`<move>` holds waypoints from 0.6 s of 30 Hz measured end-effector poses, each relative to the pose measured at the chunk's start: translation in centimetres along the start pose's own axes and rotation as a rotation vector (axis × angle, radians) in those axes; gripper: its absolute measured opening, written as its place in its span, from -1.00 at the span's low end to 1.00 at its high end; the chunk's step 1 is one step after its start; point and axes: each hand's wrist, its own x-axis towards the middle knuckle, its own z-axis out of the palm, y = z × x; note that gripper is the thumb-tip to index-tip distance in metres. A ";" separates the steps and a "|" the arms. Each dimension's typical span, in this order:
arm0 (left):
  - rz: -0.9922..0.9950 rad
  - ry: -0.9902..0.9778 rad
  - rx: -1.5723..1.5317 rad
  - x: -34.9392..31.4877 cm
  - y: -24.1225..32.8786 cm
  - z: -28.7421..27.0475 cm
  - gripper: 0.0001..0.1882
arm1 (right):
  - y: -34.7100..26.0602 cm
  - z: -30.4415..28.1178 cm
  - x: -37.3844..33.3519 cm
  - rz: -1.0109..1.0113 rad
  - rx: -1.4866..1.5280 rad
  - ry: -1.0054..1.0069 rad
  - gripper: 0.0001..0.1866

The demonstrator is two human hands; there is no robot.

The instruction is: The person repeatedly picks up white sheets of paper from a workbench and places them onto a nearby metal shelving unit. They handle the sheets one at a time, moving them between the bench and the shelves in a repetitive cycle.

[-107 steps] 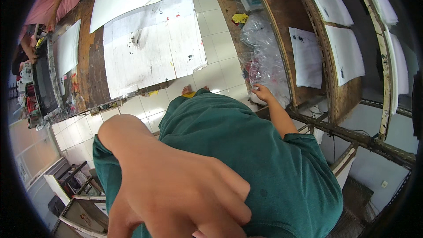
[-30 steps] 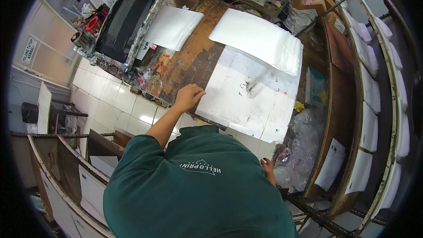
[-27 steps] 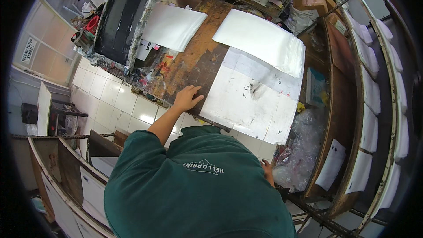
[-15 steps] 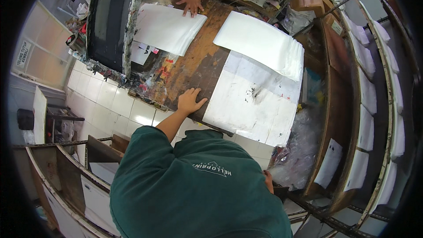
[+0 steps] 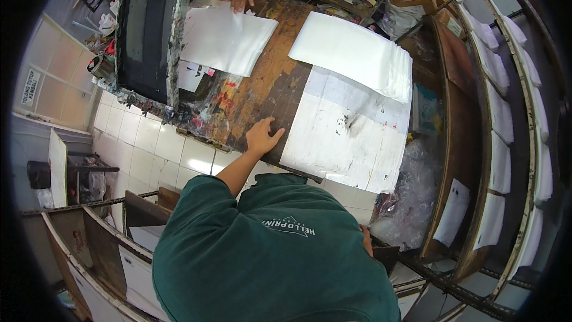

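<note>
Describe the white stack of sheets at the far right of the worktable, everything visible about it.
The stack of white sheets lies flat on the worn wooden worktable, many thin glossy layers showing at its right edge. Its near edge overlaps the ink-smudged white paper taped to the table. No hand touches it; the left hand rests on the wood nearer the person.

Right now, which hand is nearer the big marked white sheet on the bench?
Left. The left hand lies flat on the wooden bench just beside the marked white sheet. The right hand is down at the person's side, near the clear plastic bags.
</note>
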 end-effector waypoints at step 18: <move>-0.673 0.070 -1.703 12.6 -2.9 6.7 -0.52 | 3.2 -1.3 1.7 0.082 0.181 0.048 -0.43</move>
